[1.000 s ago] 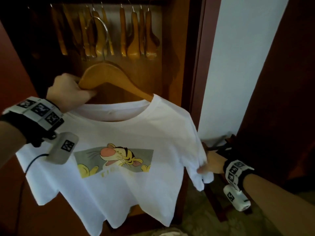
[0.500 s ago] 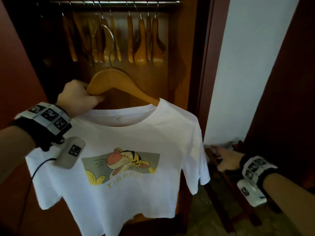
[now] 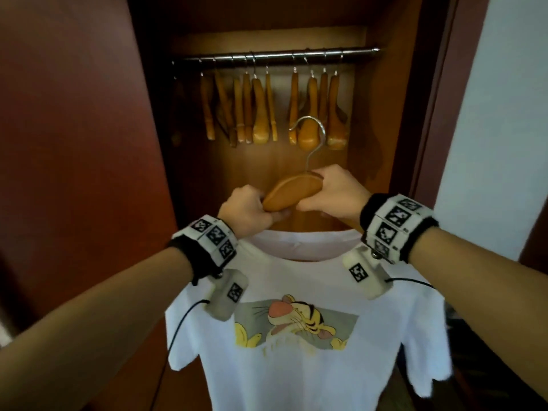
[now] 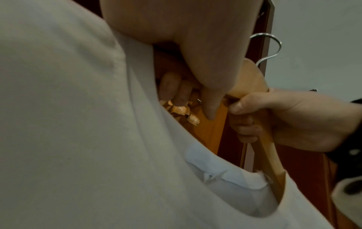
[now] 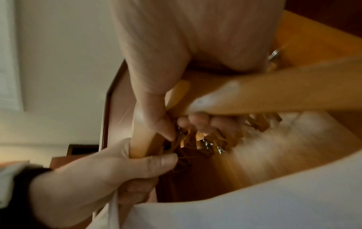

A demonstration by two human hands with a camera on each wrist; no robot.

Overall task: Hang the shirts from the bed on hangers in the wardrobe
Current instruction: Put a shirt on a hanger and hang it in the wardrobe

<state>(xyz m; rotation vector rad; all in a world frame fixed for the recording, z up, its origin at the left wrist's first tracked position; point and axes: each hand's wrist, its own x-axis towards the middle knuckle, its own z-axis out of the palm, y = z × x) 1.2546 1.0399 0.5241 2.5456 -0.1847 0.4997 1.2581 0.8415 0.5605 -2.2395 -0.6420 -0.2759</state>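
Head view shows the left hand (image 3: 247,209) and right hand (image 3: 332,197) both curled round the wooden hanger (image 3: 292,189), the white shirt (image 3: 305,336) draped beneath, below the rail (image 3: 278,55). I'd lift level and slip the hook (image 3: 312,134) into the gap between the spare hangers (image 3: 267,111).

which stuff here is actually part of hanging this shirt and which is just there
In the job:
- white shirt with the tiger print, on the wooden hanger
- left hand and right hand, both gripping that hanger
- metal rail in the wardrobe; hook not yet on it

Just there:
- empty hangers on the rail
- white wall on the right
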